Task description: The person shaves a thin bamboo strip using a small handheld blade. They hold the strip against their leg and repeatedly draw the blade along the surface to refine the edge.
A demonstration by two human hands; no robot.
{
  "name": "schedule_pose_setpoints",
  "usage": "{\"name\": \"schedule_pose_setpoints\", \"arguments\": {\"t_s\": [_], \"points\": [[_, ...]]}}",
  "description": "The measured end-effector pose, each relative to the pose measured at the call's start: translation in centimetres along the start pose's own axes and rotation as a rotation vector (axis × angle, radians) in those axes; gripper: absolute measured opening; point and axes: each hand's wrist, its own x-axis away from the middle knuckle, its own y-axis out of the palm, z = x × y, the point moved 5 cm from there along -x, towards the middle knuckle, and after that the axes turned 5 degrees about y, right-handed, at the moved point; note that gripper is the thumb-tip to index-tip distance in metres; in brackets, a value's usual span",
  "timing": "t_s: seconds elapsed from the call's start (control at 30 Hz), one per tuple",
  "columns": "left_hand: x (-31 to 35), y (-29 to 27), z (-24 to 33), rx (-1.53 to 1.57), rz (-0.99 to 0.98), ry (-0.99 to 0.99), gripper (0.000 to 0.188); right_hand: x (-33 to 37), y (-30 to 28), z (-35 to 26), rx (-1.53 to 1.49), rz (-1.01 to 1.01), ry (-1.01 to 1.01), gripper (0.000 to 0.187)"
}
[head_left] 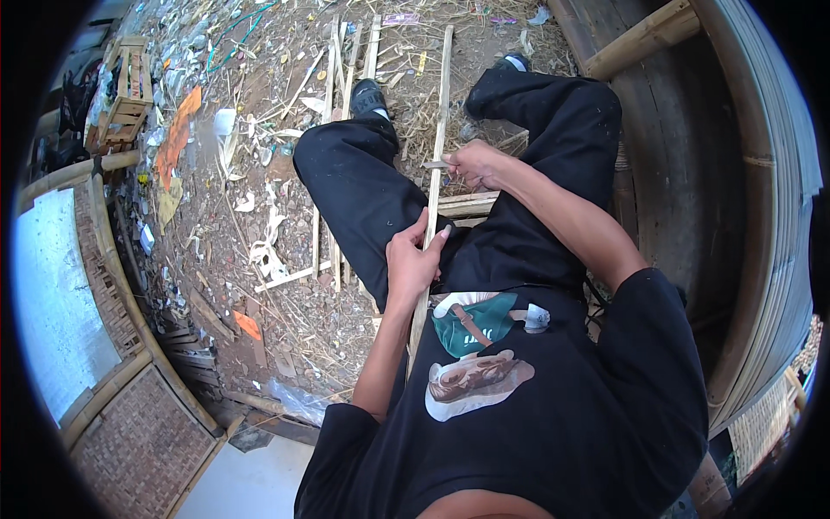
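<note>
A long, pale bamboo strip (443, 95) runs from beside my body, between my legs, out over the ground. My left hand (413, 264) is closed round it near my lap, thumb on one side and fingers on the other. Farther along, my right hand (477, 166) is closed on a small knife (435, 164). Its short blade lies across the strip, and its handle is hidden in my fist. Beneath the strip, between my thighs, is a wooden piece (467, 205).
Several more pale strips (332, 73) lie beyond my left leg among shavings and litter. A wooden crate (130, 91) stands at the far left. Bamboo-framed woven panels (147, 437) edge the left side. A bamboo structure (761, 164) rises close on my right.
</note>
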Motion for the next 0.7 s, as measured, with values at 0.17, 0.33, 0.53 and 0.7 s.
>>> {"name": "schedule_pose_setpoints", "arguments": {"t_s": [0.17, 0.33, 0.53, 0.7], "points": [[0.0, 0.1, -0.2, 0.001, -0.003, 0.018, 0.051, 3.2, 2.3, 0.7, 0.041, -0.122, 0.025, 0.028], [-0.1, -0.3, -0.1, -0.034, 0.012, 0.028, 0.05, 1.1, 0.6, -0.7, 0.007, 0.037, -0.01, 0.028], [0.2, -0.1, 0.2, -0.065, 0.009, 0.035, 0.052, 0.0, 0.3, -0.3, -0.002, -0.037, 0.014, 0.028], [-0.2, -0.3, -0.1, -0.06, 0.02, 0.032, 0.053, 0.7, 1.1, -0.1, -0.054, -0.148, 0.05, 0.028]]}}
